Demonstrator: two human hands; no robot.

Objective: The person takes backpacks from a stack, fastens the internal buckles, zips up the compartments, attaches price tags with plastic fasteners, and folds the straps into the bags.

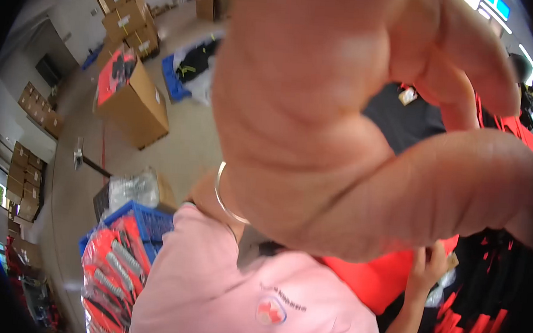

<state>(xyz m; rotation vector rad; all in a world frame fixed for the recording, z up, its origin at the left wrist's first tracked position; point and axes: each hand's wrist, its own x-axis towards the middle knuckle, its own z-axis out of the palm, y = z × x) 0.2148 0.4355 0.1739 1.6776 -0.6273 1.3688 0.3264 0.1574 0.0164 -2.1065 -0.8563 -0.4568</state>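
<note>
My left hand (318,127) is very close to the camera and fills the upper middle of the head view. Its fingers are apart, with nothing seen between them; some of the hand lies beyond the frame. A silver bracelet (219,191) circles the wrist, and the arm comes out of a pink shirt sleeve (207,242). Lower right, my right hand (432,266) has its fingers curled at the edge of a bright red cloth (372,277). My left hand partly hides that cloth. Dark fabric (397,122) shows behind the left fingers.
At left, a blue crate (144,220) stands beside plastic-wrapped red and grey garments (113,273). An open carton (133,106) holds clothing. Stacked boxes (126,17) and a blue sheet with garments (190,67) lie farther back. Black and red pieces (478,301) fill the lower right.
</note>
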